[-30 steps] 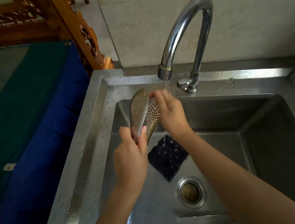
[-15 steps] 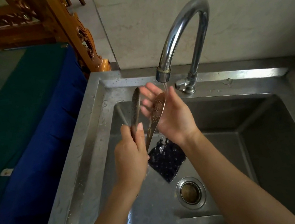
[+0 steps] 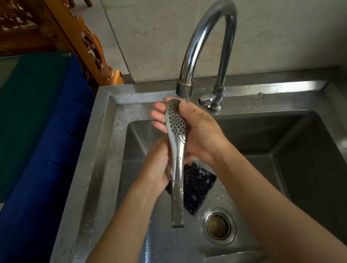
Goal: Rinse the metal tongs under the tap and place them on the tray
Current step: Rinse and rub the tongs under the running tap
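Fingers (image 3: 161, 115) of our right hand (image 3: 201, 135) lie spread flat behind the perforated head of the metal tongs (image 3: 177, 153), the thumb pressed over its front edge, so the hand cups the head just below the tap (image 3: 205, 40). Half a second ago the two blades stood apart with that palm open between them; now we see them closed into one narrow strip, and the handle end has swung down towards us. Our left hand (image 3: 158, 168) has slid from the lower handle up to the middle of the shaft, where it wraps round from the left, its fingertips hidden behind the metal.

We see brushed steel, smooth and wet: a spoon-shaped head dotted with small round holes, tapering to a flat bar with a squared end that hangs above the sink (image 3: 299, 155) floor, near the round drain (image 3: 218, 225). A thin stream runs from the curved chrome spout onto the head. A dark, knobbly square mat (image 3: 198, 187) lies under the tongs. Both forearms reach in from the lower edge, wrists bent inwards towards each other.
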A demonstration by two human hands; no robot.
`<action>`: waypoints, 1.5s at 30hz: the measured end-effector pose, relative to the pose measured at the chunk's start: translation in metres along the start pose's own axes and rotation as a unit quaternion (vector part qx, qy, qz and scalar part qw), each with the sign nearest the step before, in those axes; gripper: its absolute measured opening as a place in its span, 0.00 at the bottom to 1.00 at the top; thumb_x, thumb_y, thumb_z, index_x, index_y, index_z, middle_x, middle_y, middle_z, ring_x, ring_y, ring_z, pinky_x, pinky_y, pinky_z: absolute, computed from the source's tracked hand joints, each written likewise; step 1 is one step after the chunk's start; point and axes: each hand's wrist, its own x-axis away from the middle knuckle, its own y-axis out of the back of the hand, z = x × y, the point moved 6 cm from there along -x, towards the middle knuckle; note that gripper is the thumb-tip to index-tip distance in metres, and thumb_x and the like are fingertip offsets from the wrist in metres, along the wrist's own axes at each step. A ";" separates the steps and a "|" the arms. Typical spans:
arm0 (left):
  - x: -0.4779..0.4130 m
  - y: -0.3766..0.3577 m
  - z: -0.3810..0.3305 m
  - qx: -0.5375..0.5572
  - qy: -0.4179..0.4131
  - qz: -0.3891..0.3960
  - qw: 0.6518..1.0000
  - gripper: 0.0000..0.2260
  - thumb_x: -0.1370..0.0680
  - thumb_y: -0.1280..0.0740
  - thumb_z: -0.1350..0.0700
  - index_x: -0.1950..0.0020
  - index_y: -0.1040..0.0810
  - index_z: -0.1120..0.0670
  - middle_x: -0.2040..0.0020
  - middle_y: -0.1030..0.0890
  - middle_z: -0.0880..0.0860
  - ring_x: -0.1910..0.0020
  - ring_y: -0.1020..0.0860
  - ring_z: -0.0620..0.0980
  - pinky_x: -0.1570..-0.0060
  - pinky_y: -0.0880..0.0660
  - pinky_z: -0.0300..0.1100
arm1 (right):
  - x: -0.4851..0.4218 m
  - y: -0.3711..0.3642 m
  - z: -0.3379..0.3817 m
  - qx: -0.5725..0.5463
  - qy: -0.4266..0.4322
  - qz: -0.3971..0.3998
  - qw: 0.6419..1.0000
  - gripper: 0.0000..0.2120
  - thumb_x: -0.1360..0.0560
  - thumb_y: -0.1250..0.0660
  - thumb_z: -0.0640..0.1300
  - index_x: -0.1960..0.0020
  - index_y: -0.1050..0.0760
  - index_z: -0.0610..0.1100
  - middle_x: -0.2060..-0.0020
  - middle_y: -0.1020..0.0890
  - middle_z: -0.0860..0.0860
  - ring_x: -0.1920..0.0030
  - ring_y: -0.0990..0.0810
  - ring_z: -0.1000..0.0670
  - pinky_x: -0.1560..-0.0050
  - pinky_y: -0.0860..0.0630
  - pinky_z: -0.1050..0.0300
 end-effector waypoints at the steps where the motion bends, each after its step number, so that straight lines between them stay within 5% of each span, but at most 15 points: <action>1: -0.001 0.003 -0.008 -0.002 -0.056 -0.019 0.998 0.14 0.22 0.39 0.46 0.43 0.21 0.52 0.44 0.19 0.56 0.47 0.19 0.51 0.46 0.22 0.48 | -0.001 0.002 0.004 0.004 0.009 -0.014 1.000 0.15 0.18 0.49 0.41 0.44 0.27 0.35 0.52 0.16 0.41 0.52 0.16 0.45 0.47 0.19 0.51; 5: 0.004 0.002 -0.043 0.030 -0.240 -0.048 0.969 0.18 0.21 0.42 0.45 0.32 0.35 0.42 0.29 0.31 0.51 0.31 0.32 0.47 0.31 0.36 0.50 | -0.002 0.009 0.018 0.067 0.037 -0.097 0.992 0.18 0.19 0.47 0.49 0.50 0.23 0.38 0.61 0.15 0.44 0.58 0.16 0.48 0.54 0.18 0.57; 7: 0.000 -0.017 -0.045 0.077 -0.195 0.008 0.978 0.19 0.20 0.44 0.46 0.31 0.32 0.49 0.33 0.25 0.53 0.34 0.27 0.50 0.37 0.29 0.47 | 0.001 0.006 0.019 0.155 0.042 -0.132 0.978 0.18 0.20 0.45 0.51 0.56 0.19 0.45 0.61 0.16 0.46 0.58 0.16 0.48 0.52 0.19 0.55; 10: -0.003 -0.037 -0.034 0.079 -0.117 -0.011 0.990 0.17 0.20 0.44 0.45 0.52 0.16 0.47 0.54 0.15 0.48 0.49 0.18 0.44 0.59 0.21 0.35 | 0.001 -0.003 0.024 0.371 0.102 -0.196 0.902 0.14 0.20 0.44 0.47 0.60 0.24 0.50 0.56 0.20 0.46 0.51 0.20 0.47 0.47 0.22 0.49; 12: -0.007 -0.043 -0.029 0.129 -0.077 -0.012 0.989 0.19 0.20 0.45 0.45 0.55 0.16 0.49 0.58 0.14 0.48 0.55 0.17 0.43 0.63 0.22 0.34 | -0.002 -0.010 0.032 0.459 0.163 -0.211 0.848 0.06 0.21 0.43 0.42 0.53 0.27 0.46 0.49 0.25 0.45 0.44 0.26 0.46 0.39 0.29 0.45; 14: -0.009 -0.047 -0.033 0.175 -0.050 -0.005 0.983 0.17 0.19 0.46 0.46 0.43 0.22 0.52 0.56 0.15 0.49 0.54 0.17 0.43 0.61 0.22 0.35 | -0.007 -0.017 0.031 0.502 0.159 -0.173 0.832 0.10 0.20 0.45 0.45 0.45 0.27 0.43 0.44 0.25 0.44 0.38 0.29 0.45 0.30 0.38 0.44; 18: -0.013 -0.052 -0.050 0.159 -0.063 -0.020 0.985 0.21 0.18 0.54 0.50 0.27 0.39 0.55 0.30 0.30 0.50 0.36 0.27 0.43 0.56 0.26 0.28 | -0.006 -0.018 0.018 0.557 0.091 -0.103 0.819 0.22 0.21 0.52 0.54 0.28 0.38 0.50 0.26 0.39 0.46 0.24 0.53 0.45 0.26 0.64 0.44; 21: -0.006 -0.069 -0.057 0.196 -0.061 0.003 0.979 0.24 0.19 0.55 0.48 0.26 0.41 0.59 0.26 0.37 0.55 0.27 0.38 0.49 0.27 0.43 0.49 | -0.003 -0.013 0.024 0.529 0.096 -0.105 0.836 0.23 0.19 0.51 0.52 0.26 0.41 0.48 0.25 0.42 0.48 0.25 0.54 0.53 0.24 0.61 0.47; 24: -0.007 -0.080 -0.062 0.270 -0.074 0.015 0.960 0.22 0.18 0.52 0.50 0.27 0.38 0.59 0.28 0.34 0.54 0.27 0.38 0.52 0.26 0.49 0.51 | -0.009 -0.009 0.038 0.518 0.110 -0.114 0.841 0.20 0.18 0.53 0.48 0.27 0.40 0.47 0.25 0.40 0.50 0.28 0.51 0.61 0.28 0.63 0.60; 31: -0.002 -0.071 -0.053 0.070 -0.074 -0.057 0.993 0.20 0.20 0.44 0.45 0.35 0.27 0.55 0.35 0.24 0.55 0.35 0.27 0.54 0.48 0.26 0.39 | -0.013 0.009 0.049 0.489 0.106 -0.260 0.826 0.19 0.19 0.49 0.45 0.34 0.29 0.39 0.32 0.29 0.42 0.29 0.37 0.45 0.27 0.42 0.45; 34: 0.003 -0.075 -0.057 0.051 -0.129 -0.116 0.984 0.14 0.20 0.43 0.49 0.38 0.25 0.50 0.43 0.20 0.52 0.41 0.23 0.51 0.45 0.25 0.43 | -0.013 0.013 0.049 0.458 0.086 -0.269 0.843 0.17 0.19 0.48 0.47 0.38 0.28 0.40 0.41 0.23 0.40 0.40 0.26 0.43 0.38 0.29 0.43; 36: 0.002 -0.071 -0.060 0.088 -0.136 -0.136 0.977 0.09 0.22 0.38 0.49 0.46 0.20 0.46 0.51 0.17 0.47 0.48 0.20 0.45 0.47 0.23 0.42 | -0.007 0.011 0.050 0.444 0.119 -0.250 0.852 0.15 0.19 0.47 0.47 0.38 0.30 0.41 0.43 0.23 0.41 0.47 0.23 0.49 0.44 0.24 0.54; 39: -0.006 -0.062 -0.074 0.119 -0.134 -0.103 0.978 0.11 0.32 0.32 0.45 0.54 0.17 0.47 0.54 0.15 0.46 0.54 0.17 0.43 0.63 0.22 0.34 | 0.008 -0.001 0.052 0.498 0.208 -0.179 0.823 0.21 0.20 0.44 0.42 0.28 0.41 0.43 0.40 0.28 0.47 0.47 0.29 0.67 0.48 0.33 0.79; 42: -0.016 -0.056 -0.084 0.103 -0.162 -0.090 0.977 0.10 0.35 0.30 0.48 0.58 0.17 0.52 0.57 0.14 0.51 0.56 0.16 0.47 0.63 0.21 0.35 | 0.018 -0.001 0.043 0.481 0.200 -0.114 0.846 0.30 0.21 0.43 0.37 0.24 0.53 0.46 0.35 0.28 0.46 0.38 0.27 0.55 0.37 0.30 0.63; 45: -0.033 -0.050 -0.091 0.145 -0.154 -0.087 0.974 0.08 0.23 0.36 0.54 0.58 0.21 0.56 0.63 0.15 0.54 0.64 0.17 0.49 0.64 0.21 0.39 | 0.030 0.013 0.032 0.453 0.118 -0.111 0.877 0.15 0.20 0.42 0.42 0.34 0.34 0.46 0.50 0.18 0.42 0.58 0.17 0.48 0.57 0.19 0.52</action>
